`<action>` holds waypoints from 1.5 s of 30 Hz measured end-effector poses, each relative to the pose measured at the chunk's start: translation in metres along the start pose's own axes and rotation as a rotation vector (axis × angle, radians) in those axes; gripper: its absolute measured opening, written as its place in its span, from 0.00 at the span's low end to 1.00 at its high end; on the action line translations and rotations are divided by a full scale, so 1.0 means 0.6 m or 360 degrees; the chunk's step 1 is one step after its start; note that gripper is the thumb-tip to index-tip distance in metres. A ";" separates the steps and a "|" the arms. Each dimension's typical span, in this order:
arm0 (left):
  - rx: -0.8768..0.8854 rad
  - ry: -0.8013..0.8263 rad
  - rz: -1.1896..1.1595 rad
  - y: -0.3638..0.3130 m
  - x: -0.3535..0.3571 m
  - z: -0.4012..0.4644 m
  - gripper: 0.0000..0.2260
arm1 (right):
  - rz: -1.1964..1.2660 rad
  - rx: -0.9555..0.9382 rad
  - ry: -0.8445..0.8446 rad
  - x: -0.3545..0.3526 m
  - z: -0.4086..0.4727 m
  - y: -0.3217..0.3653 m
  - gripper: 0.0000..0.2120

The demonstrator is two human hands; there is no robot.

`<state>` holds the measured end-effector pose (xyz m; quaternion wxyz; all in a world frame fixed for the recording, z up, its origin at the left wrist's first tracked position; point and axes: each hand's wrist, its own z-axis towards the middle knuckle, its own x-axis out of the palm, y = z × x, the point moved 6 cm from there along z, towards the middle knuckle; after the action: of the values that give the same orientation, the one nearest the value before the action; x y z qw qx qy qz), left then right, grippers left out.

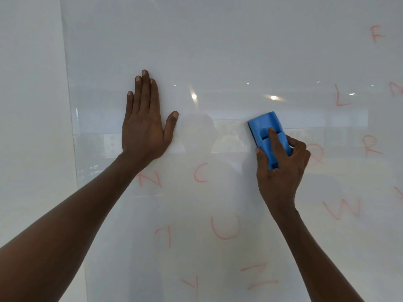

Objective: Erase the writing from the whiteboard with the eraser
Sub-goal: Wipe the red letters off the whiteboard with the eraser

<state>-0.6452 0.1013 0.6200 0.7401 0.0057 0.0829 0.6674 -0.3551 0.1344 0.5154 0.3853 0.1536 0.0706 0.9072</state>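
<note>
We braced our left hand (145,118) flat on the glossy whiteboard (218,51), fingers straight and together, thumb splayed out to the right, palm against the bare upper-left area just above the red letter N (150,179). That arm reached up from the lower left, nearly straight. Holding nothing, it served only as a steadying post, and we judged it best kept there, clear of the strokes to come.

To the right of the N stood the red C (200,173), with the T (164,234), the U (225,227), the Y (192,284) and the Z (259,276) lower down, all untouched.

Further right, our right hand (281,168) gripped the blue eraser (267,136): index finger laid along its back, thumb on its left edge, the other fingers curled round its right side. The eraser lay tilted against the board, its top end leaning left, in a wiped patch above and right of the C. The forearm rose from the lower right, wrist bent slightly inward.

Right of the eraser, a faint round letter (316,153) sat partly behind the knuckles; we could not tell which letter it was. Beyond stood the L (341,95), the R (370,147), the W (342,209) and, high up, the F (377,32).

Most of the writing remained, so we judged the job early. To do it well, we would keep the felt flat, press evenly, and sweep in overlapping passes through each letter.
</note>
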 end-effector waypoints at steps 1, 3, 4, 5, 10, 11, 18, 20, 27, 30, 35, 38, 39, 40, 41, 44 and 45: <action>-0.0001 0.0005 -0.0005 0.000 0.000 0.000 0.35 | 0.0022 0.0032 -0.0031 0.002 -0.002 0.004 0.23; -0.0002 0.0026 -0.0034 0.002 0.000 0.001 0.34 | 0.0043 0.0067 -0.0070 0.004 -0.005 0.010 0.23; 0.0007 0.0041 -0.0063 0.003 0.000 0.001 0.33 | 0.0043 0.0071 -0.0073 0.005 -0.006 0.011 0.23; 0.0023 0.0062 -0.0100 0.005 -0.001 0.001 0.33 | 0.0041 0.0068 -0.0069 0.006 -0.008 0.012 0.23; 0.0164 0.0175 -0.0178 0.032 -0.014 -0.016 0.33 | 0.0018 0.0048 -0.0013 0.017 -0.026 0.030 0.22; 0.0154 0.0171 -0.0184 0.042 -0.018 -0.022 0.33 | 0.0016 0.0033 0.0012 0.022 -0.032 0.039 0.22; 0.0066 0.0279 -0.0129 0.125 -0.038 -0.107 0.36 | 0.0028 -0.0097 0.0114 0.059 -0.078 0.110 0.22; 0.0116 0.0328 -0.0092 0.137 -0.038 -0.143 0.39 | 0.0030 -0.0081 0.0120 0.064 -0.081 0.116 0.22; 0.0119 0.0356 0.0040 0.150 -0.031 -0.289 0.41 | 0.0041 -0.0034 0.0115 0.075 -0.094 0.134 0.23; 0.0112 0.0339 0.0075 0.146 -0.020 -0.324 0.40 | 0.0061 -0.0027 0.0080 0.079 -0.100 0.143 0.23; 0.0117 0.0274 0.0112 0.145 -0.017 -0.327 0.40 | 0.0047 -0.0019 0.0082 0.089 -0.114 0.161 0.23; 0.0119 0.0237 0.0131 0.145 -0.016 -0.329 0.41 | 0.0022 -0.0049 0.0076 0.098 -0.126 0.179 0.21; 0.0120 0.0223 0.0136 0.145 -0.016 -0.330 0.41 | 0.0021 -0.0067 0.0080 0.101 -0.131 0.185 0.21; 0.0123 0.0210 0.0143 0.145 -0.015 -0.330 0.41 | 0.0025 -0.0093 0.0095 0.104 -0.136 0.192 0.20; 0.0126 0.0199 0.0149 0.146 -0.015 -0.330 0.41 | 0.0028 -0.0127 0.0120 0.109 -0.140 0.200 0.20; 0.0129 0.0191 0.0149 0.146 -0.013 -0.331 0.41 | 0.0016 -0.0247 0.0206 0.125 -0.158 0.230 0.19; 0.0127 0.0195 0.0152 0.147 -0.012 -0.331 0.41 | 0.0010 -0.0283 0.0239 0.130 -0.165 0.240 0.19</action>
<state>-0.7586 0.0837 0.4355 0.7001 -0.0018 0.1543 0.6972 -0.5370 0.0897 0.4752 0.3883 0.0507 0.0180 0.9200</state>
